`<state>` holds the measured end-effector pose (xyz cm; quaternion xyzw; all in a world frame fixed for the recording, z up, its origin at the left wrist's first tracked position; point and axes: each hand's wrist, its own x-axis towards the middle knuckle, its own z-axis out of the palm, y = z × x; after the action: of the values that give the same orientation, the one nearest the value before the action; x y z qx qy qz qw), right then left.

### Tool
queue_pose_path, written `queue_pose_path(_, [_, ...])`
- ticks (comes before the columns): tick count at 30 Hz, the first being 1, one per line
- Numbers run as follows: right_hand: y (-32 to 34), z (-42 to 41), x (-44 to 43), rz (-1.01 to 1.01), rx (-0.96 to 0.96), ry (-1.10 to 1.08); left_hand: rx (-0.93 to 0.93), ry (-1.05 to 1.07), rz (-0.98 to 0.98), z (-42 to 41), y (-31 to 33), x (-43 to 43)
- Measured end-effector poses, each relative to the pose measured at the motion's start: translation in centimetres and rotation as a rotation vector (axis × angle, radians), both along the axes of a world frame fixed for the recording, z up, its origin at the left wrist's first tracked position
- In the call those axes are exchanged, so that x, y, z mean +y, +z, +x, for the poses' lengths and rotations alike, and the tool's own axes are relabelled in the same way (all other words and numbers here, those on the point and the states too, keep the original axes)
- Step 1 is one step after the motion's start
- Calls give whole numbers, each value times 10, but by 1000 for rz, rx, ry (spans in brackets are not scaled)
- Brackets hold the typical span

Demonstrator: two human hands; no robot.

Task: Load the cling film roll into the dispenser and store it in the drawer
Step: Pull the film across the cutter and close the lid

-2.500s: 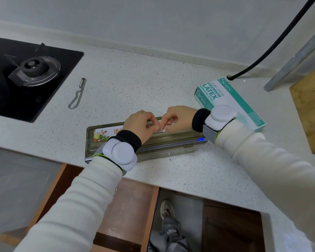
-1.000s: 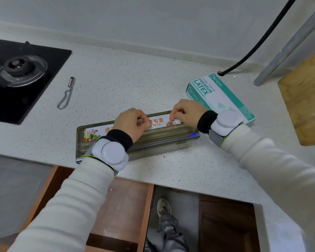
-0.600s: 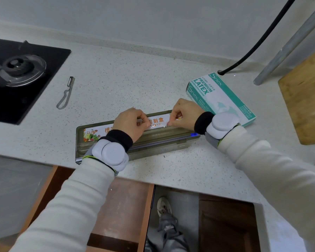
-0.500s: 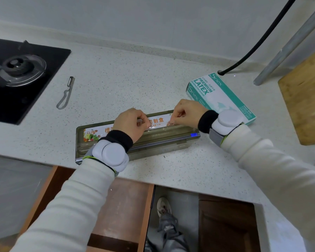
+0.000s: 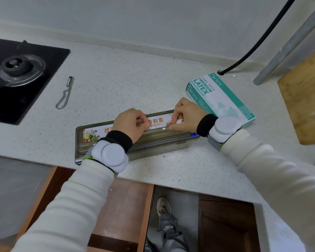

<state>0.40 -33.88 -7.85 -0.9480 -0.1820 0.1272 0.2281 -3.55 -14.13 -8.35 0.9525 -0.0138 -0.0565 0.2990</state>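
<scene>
Lying lengthwise near the front edge of the speckled white desk (image 5: 135,84), the dispenser (image 5: 158,141) runs left to right, its right end angled slightly away from the person. It is a long, translucent grey-green plastic trough with a small blue slider (image 5: 193,134) on its front rail. The cling film roll (image 5: 155,121) sits inside along the same axis, its white label printed with orange characters. The left hand (image 5: 130,122) and right hand (image 5: 186,115) each curl thumb and fingertips to pinch the roll's crinkled, clear loose edge above the trough. A teal latex-glove box (image 5: 220,99) lies just behind the right wrist, near the dispenser's right end. A metal peeler (image 5: 65,93) and a black stove (image 5: 16,73) sit to the left. Below the desk's edge, the wooden drawer (image 5: 131,197) stands open.
</scene>
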Motion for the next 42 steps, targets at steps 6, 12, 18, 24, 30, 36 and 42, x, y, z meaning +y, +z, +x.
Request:
queue_pose_path(6, [13,6,-13,90,99,10,2,0,-2,0,0,0])
queue_pose_path(12, [12,13,-17,221,173,-127,13,6,-1,1,-1,0])
queue_pose_path(18, [3,10,-20,42,60,-55,7,5,1,1,-3,1])
queue_pose_path(24, [1,11,-29,90,23,-92,-2,7,0,1,-3,0])
queue_pose_path(30, [3,12,-35,169,74,-142,7,12,5,2,-4,0])
queue_pose_path(36, [0,11,-32,224,123,-211,15,22,-3,3,-4,-1])
queue_pose_path(42, [-5,13,-31,128,23,-208,-3,47,-22,4,-4,-2])
